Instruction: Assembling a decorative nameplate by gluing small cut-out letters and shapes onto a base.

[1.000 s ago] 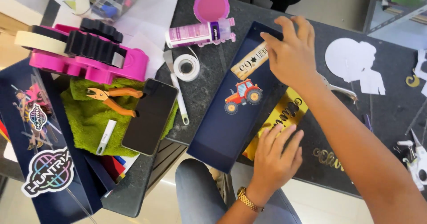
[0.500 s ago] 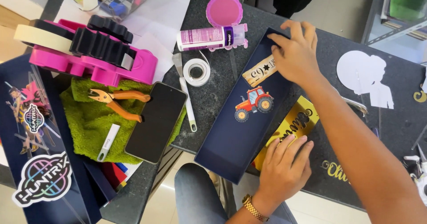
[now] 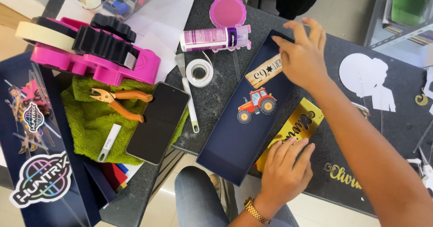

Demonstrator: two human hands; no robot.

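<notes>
inside, the navy box lid (image 3: pixel 234 150) holds a tractor sticker (image 3: pixel 256 105) and label (image 3: pixel 264 71).

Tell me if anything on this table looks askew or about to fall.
The dark blue box lid lies diagonally with its near corner past the table edge. The phone on the green towel also overhangs. Nothing looks spilled or damaged.

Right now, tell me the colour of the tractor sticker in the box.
The tractor sticker is red with black wheels, on the dark navy box. Head view.
</notes>
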